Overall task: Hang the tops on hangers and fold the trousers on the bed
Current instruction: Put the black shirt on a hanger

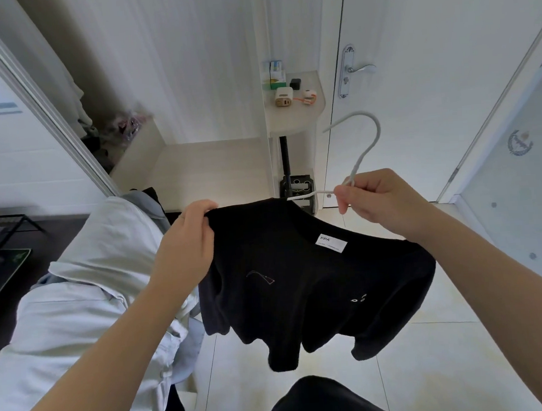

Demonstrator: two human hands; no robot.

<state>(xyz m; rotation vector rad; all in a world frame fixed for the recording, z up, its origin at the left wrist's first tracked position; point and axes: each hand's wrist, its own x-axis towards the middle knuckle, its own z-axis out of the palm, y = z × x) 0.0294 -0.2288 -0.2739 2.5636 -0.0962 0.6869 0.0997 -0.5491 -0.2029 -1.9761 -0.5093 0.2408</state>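
A black top (301, 286) with a white neck label hangs in the air between my hands, over the tiled floor. My left hand (185, 240) grips its left shoulder edge. My right hand (378, 201) pinches the neck of a white hanger (363, 149), whose hook curves up toward the door. One white arm of the hanger pokes out at the collar; the rest of it is hidden inside the top. Pale grey-blue garments (78, 308) lie piled on the bed at the left.
An open wardrobe (196, 165) stands ahead, its sliding door frame at the left. A small rounded shelf (295, 113) carries a charger and boxes. A white door (414, 67) with a lever handle is at the right. A dark device (295, 187) sits on the floor below the shelf.
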